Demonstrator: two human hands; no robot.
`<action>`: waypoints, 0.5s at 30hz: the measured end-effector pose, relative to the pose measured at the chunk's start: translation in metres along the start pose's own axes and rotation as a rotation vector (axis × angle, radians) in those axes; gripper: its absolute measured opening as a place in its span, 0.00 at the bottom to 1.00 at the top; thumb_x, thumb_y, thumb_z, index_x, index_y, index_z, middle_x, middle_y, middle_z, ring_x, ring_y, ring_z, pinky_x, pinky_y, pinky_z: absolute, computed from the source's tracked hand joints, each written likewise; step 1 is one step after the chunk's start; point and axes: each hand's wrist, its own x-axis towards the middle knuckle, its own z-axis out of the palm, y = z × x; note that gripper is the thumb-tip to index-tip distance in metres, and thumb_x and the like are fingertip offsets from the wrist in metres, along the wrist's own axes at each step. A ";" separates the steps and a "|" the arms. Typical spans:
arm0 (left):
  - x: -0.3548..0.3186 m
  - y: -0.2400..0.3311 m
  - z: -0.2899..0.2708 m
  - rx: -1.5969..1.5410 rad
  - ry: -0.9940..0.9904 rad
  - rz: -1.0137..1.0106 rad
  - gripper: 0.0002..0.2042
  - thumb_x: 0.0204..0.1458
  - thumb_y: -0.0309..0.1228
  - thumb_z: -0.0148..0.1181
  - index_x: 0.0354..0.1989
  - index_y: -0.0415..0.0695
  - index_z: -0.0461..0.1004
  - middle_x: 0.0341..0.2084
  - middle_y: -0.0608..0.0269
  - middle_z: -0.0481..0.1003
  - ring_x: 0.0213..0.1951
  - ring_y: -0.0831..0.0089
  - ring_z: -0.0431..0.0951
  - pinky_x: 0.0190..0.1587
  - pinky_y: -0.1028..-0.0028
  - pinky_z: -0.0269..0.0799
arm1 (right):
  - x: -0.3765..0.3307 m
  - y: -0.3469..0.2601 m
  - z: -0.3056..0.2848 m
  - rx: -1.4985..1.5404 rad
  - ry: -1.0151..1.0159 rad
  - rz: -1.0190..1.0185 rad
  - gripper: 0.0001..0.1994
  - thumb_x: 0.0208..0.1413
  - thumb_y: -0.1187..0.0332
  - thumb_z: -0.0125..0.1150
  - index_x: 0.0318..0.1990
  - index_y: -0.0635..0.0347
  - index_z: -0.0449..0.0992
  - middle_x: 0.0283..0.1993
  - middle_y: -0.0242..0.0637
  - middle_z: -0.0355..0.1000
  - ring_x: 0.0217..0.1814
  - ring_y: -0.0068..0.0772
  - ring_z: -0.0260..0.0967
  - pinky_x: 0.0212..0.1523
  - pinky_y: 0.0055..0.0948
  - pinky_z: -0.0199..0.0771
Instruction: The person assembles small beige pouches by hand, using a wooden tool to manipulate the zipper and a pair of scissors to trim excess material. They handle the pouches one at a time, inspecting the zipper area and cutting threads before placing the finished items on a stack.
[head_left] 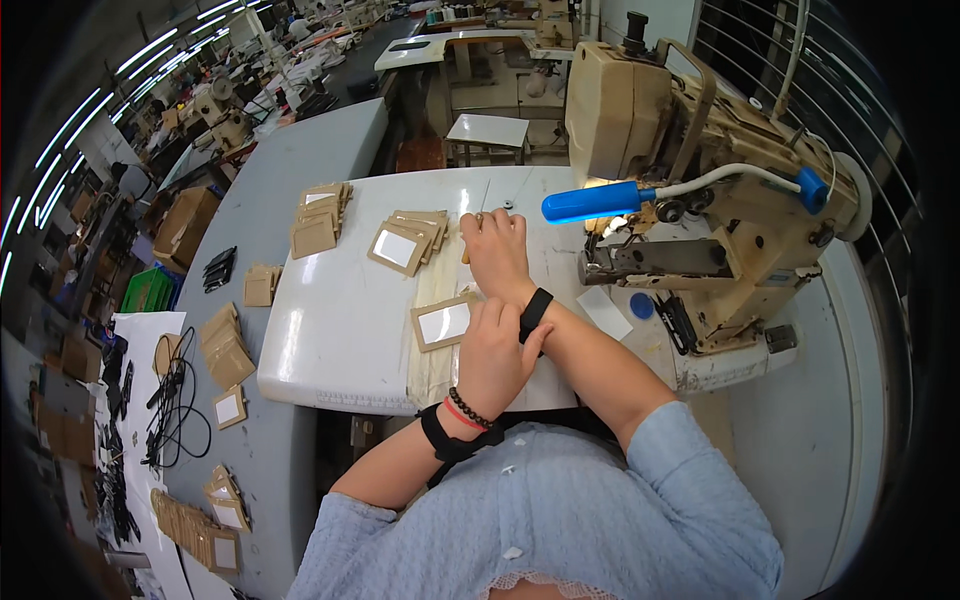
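My right hand (495, 252) is closed over the white sewing table, left of the machine. A bit of tan handle (465, 256) shows beside its fingers, and a thin spike (487, 193) sticks out beyond them. They look like parts of one slim pointed tool, mostly hidden in the hand. Nearer to me, my left hand (492, 350) rests with curled fingers on the right edge of a tan frame-shaped piece (432, 326) with a pale window. Its thumb lies by my right wrist. Just beyond is a fanned stack of similar tan pieces (400, 248).
A beige industrial sewing machine (640, 120) stands at right, with a blue lamp (595, 203) reaching toward my right hand. Another tan stack (315, 232) sits at the table's far left. The grey side table (270, 440) carries more tan pieces and black cables (180, 400).
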 end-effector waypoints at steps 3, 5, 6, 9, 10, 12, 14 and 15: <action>0.001 -0.003 0.006 -0.095 0.004 -0.045 0.15 0.45 0.32 0.70 0.31 0.37 0.70 0.26 0.54 0.68 0.32 0.60 0.69 0.36 0.66 0.66 | -0.002 0.004 0.003 -0.064 -0.081 0.049 0.09 0.46 0.70 0.61 0.36 0.54 0.70 0.35 0.35 0.73 0.45 0.35 0.66 0.48 0.41 0.57; 0.002 -0.007 0.008 -0.231 -0.010 -0.121 0.14 0.44 0.31 0.70 0.30 0.37 0.70 0.26 0.55 0.68 0.33 0.62 0.69 0.36 0.68 0.65 | -0.002 0.003 0.002 -0.080 -0.126 0.080 0.09 0.46 0.70 0.61 0.36 0.54 0.70 0.35 0.35 0.73 0.45 0.35 0.66 0.49 0.42 0.56; 0.001 -0.011 0.009 -0.251 -0.035 -0.130 0.14 0.44 0.31 0.70 0.30 0.37 0.70 0.26 0.56 0.68 0.33 0.63 0.69 0.36 0.68 0.65 | 0.000 0.002 0.001 -0.090 -0.129 0.080 0.09 0.46 0.70 0.61 0.36 0.54 0.70 0.35 0.35 0.73 0.45 0.36 0.66 0.49 0.42 0.56; 0.003 -0.017 0.007 -0.311 -0.082 -0.148 0.13 0.45 0.31 0.69 0.29 0.38 0.70 0.27 0.57 0.68 0.34 0.65 0.69 0.37 0.69 0.65 | 0.006 0.002 0.001 -0.027 -0.152 0.135 0.09 0.48 0.71 0.61 0.37 0.55 0.70 0.35 0.37 0.74 0.45 0.39 0.67 0.48 0.43 0.56; 0.003 -0.015 0.005 -0.334 -0.081 -0.149 0.13 0.45 0.31 0.69 0.29 0.38 0.70 0.28 0.57 0.68 0.34 0.65 0.69 0.37 0.70 0.65 | 0.005 0.005 0.006 0.056 -0.170 0.190 0.09 0.48 0.71 0.61 0.37 0.55 0.70 0.35 0.38 0.74 0.45 0.41 0.67 0.48 0.44 0.56; 0.003 -0.014 0.002 -0.347 -0.069 -0.142 0.12 0.45 0.31 0.69 0.30 0.38 0.71 0.28 0.58 0.68 0.34 0.65 0.69 0.37 0.70 0.65 | 0.008 0.007 0.010 0.243 -0.202 0.313 0.08 0.50 0.71 0.61 0.37 0.56 0.70 0.35 0.40 0.75 0.44 0.44 0.68 0.46 0.46 0.57; 0.001 -0.016 0.001 -0.330 -0.052 -0.131 0.12 0.46 0.31 0.68 0.30 0.38 0.72 0.29 0.58 0.68 0.34 0.65 0.69 0.38 0.70 0.65 | 0.004 0.004 0.013 0.453 -0.237 0.453 0.08 0.52 0.70 0.61 0.38 0.56 0.70 0.34 0.42 0.75 0.43 0.48 0.69 0.43 0.48 0.58; 0.000 -0.018 0.002 -0.332 -0.063 -0.131 0.11 0.47 0.31 0.68 0.31 0.38 0.73 0.29 0.58 0.68 0.34 0.64 0.68 0.39 0.70 0.65 | 0.001 0.005 0.018 0.495 -0.229 0.492 0.09 0.52 0.70 0.64 0.38 0.57 0.70 0.34 0.43 0.76 0.38 0.48 0.72 0.38 0.49 0.64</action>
